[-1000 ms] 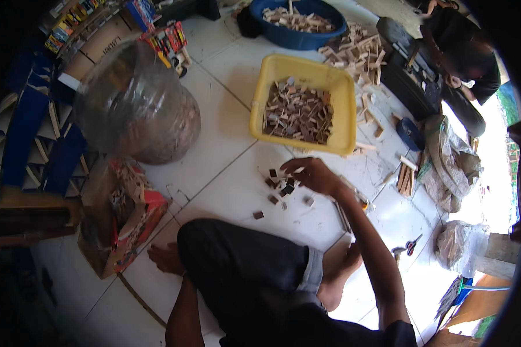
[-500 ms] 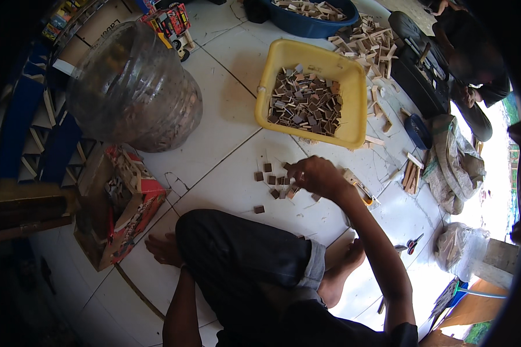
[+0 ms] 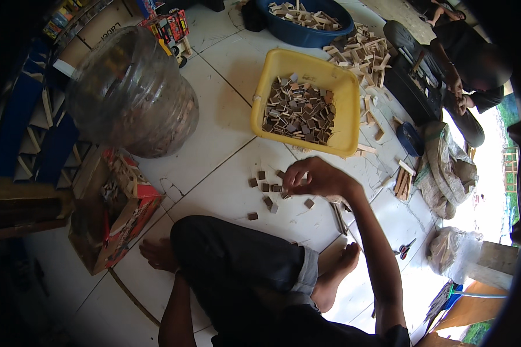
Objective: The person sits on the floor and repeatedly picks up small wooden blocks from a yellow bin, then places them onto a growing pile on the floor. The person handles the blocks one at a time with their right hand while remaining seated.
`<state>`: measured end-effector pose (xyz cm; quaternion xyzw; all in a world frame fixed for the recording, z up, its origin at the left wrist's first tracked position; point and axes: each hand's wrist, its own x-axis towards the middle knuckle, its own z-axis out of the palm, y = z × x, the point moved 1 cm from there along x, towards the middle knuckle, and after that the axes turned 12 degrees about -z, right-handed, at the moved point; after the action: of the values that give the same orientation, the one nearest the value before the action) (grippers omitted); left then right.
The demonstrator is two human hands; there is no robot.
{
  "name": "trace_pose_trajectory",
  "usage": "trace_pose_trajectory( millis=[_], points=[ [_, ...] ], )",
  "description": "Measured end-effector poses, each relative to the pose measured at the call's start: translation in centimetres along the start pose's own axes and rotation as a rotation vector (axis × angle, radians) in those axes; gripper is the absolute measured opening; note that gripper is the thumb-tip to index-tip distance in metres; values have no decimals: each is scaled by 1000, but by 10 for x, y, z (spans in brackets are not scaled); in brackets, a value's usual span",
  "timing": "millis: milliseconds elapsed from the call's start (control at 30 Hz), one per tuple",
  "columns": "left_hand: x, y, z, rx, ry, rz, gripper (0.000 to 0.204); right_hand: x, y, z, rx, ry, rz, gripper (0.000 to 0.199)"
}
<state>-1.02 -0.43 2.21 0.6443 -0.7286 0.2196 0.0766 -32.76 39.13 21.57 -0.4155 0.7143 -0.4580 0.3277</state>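
Floor (image 3: 226,133) of white tiles is carrying everything here, with the person sitting on it, one knee bent and bare feet showing. To the left, a big clear plastic jar (image 3: 132,92) is lying tilted beside a cardboard box (image 3: 113,214). Ahead, a blue basin (image 3: 307,20) of pale wood sticks is sitting just beyond a yellow tub (image 3: 307,107) filled with small dark wooden squares. The right hand (image 3: 318,178) is curling over a loose scatter of small wooden squares (image 3: 266,186) on the tiles just in front of the tub, fingers bent together and pinching at pieces there. The left hand is lying out of view, only its forearm showing near the lower edge.
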Motion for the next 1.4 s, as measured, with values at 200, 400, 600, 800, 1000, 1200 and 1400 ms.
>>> trace_pose_trajectory(
  millis=[200, 400, 600, 800, 1000, 1200, 1400],
  points=[
    [-1, -2, 2, 3, 93, 34, 57, 32, 11, -79, -233, 852, 54, 52],
    [0, -1, -4, -8, 29, 13, 55, 51, 62, -105, -509, 452, 180, 82],
    [-1, 0, -5, -42, -21, 6, 59, 48, 100, -65, -814, 459, 295, 96],
    [0, -4, 0, -41, -24, 12, 63, 39, 100, -68, -607, 476, 173, 79],
    [-2, -5, 1, -85, -78, 9, 62, 29, 88, -85, -451, 556, 102, 61],
    [-3, -3, 4, -26, 15, 32, 62, 9, 60, -108, 300, 791, -76, 29],
    [-4, 0, 1, 17, 20, 22, 63, 0, 43, -104, 818, 802, -117, 31]
  ],
)
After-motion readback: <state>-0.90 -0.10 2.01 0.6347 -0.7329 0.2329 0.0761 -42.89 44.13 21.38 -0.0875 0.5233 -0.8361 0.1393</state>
